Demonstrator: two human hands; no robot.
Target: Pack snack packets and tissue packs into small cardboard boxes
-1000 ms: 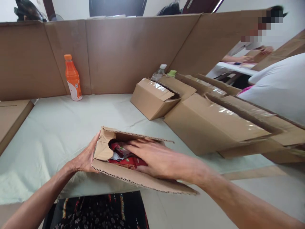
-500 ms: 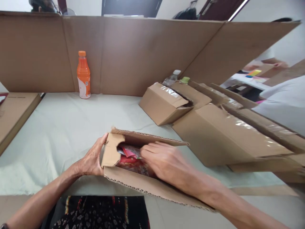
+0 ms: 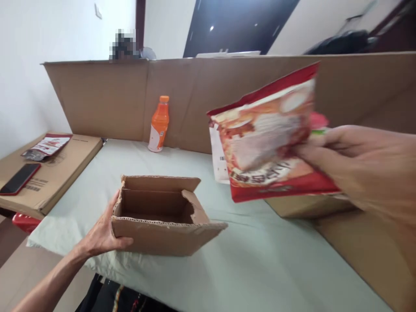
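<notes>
An opened cardboard box (image 3: 152, 236) stands on the cloth-covered table with its flaps up, and the part of its inside that shows is bare. My left hand (image 3: 105, 229) grips its left end, thumb along the near side. Raised at the right, my right hand (image 3: 360, 160) pinches a red and white snack packet (image 3: 263, 138) printed with a food picture. A white slip or packet (image 3: 219, 158) sticks out behind it at the left. Something pink and green (image 3: 318, 121), partly hidden, shows by the fingers. The right hand is slightly blurred.
An orange drink bottle (image 3: 159, 125) stands against the cardboard screen (image 3: 107, 99) at the back. On the left, a flat carton (image 3: 48, 190) carries a phone (image 3: 20, 178) and a pouch (image 3: 48, 146). Further cardboard (image 3: 367, 247) lies at the right, partly behind my right arm.
My right hand has come out of the box and lifted the packets up to the right. The box has turned while my left hand kept hold of it. The view has swung left.
</notes>
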